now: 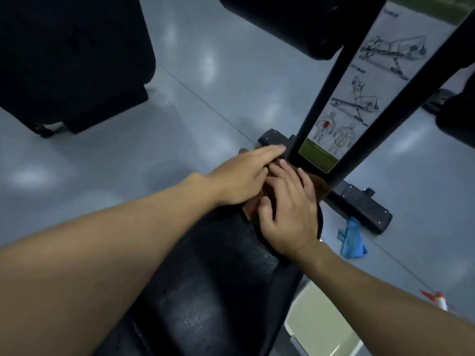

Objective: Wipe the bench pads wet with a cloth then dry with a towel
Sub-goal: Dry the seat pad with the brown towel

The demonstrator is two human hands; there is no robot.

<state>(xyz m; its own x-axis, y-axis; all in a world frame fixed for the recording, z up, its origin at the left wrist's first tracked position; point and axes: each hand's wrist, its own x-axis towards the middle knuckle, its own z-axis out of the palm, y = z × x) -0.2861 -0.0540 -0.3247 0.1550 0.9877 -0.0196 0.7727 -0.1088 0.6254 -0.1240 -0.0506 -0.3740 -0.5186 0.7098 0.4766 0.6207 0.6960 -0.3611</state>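
Where bench pad (218, 265) ends, left hand (241, 176) and right hand (290, 214), fingers flat, press seemingly brown towel (321, 187); floor (180, 111) open leftward.

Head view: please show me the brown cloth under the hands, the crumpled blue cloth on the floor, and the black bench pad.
brown cloth (252, 211), head view, its uncovered fold on the pad.
crumpled blue cloth (350, 238), head view, its middle.
black bench pad (205, 278), head view, bare top surface.

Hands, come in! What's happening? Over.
Left hand, right hand flat on brown towel. Towel at bench pad's end. Frame post close ahead. Blue cloth on floor.
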